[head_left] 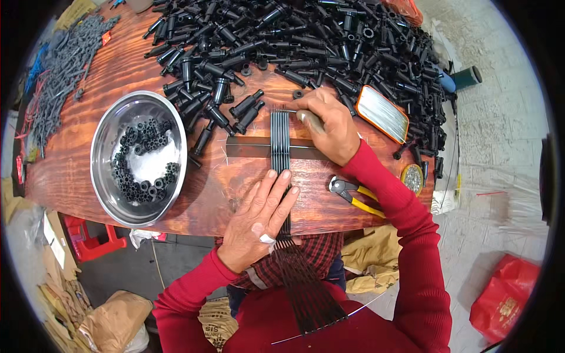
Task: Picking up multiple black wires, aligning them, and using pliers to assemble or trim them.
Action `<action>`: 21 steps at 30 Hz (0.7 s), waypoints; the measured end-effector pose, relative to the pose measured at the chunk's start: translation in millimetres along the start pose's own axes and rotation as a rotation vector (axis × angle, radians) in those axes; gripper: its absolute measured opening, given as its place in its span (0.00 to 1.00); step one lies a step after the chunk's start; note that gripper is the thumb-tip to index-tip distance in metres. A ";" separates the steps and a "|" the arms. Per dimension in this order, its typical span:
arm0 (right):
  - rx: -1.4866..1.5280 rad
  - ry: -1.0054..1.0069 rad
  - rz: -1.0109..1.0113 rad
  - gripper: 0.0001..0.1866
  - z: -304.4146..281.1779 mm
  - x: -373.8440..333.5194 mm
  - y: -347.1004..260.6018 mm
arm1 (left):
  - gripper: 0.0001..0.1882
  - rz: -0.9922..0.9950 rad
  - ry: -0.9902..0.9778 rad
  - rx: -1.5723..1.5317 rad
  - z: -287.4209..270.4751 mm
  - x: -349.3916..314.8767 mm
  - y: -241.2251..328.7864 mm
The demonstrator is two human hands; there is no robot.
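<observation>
A row of thin black rods (pixel 281 132) lies side by side on the table, crossing a dark flat bar (pixel 247 147). Toward my body the rods spread into a fan (pixel 306 294) over my lap, where a thin wire (pixel 359 310) crosses their ends. My left hand (pixel 253 217) rests with fingers stretched flat on the rods, a white wrap on one finger. At the far end of the rods, my right hand (pixel 329 126) pinches a thin metal wire (pixel 287 110) lying across them. Its exact shape is partly hidden by the fingers.
Black tubular plastic parts (pixel 306 41) are heaped along the back. A steel bowl (pixel 100 182) with small black rings stands left, grey thin parts (pixel 62 76) beyond. At right are yellow-handled pincers (pixel 356 197), an orange-rimmed tray of wires (pixel 382 115) and a round tin (pixel 412 179).
</observation>
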State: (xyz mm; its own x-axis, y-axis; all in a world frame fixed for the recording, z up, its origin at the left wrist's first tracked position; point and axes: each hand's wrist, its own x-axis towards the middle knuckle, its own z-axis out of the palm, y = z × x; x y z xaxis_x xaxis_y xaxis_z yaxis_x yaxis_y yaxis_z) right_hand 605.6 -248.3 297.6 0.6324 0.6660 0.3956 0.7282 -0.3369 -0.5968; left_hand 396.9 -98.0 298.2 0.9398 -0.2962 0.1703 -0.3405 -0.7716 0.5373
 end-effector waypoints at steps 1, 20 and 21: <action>-0.084 0.022 -0.076 0.14 0.2 1.0 -1.3 | 0.40 0.003 -0.009 0.007 0.3 -0.3 -0.3; 0.012 -0.072 -0.001 0.18 6.1 6.7 -7.8 | 0.41 0.001 -0.018 0.024 2.5 -1.8 -1.5; 0.024 -0.058 -0.031 0.18 7.3 7.4 -9.2 | 0.42 -0.002 -0.015 -0.004 1.2 -1.4 -0.8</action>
State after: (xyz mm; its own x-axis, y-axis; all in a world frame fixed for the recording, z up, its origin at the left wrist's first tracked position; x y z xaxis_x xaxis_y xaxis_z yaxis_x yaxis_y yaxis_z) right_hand 601.6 -235.4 300.9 0.5928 0.7134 0.3736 0.7402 -0.2999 -0.6018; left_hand 395.9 -97.6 296.5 0.9399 -0.3031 0.1571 -0.3386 -0.7699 0.5409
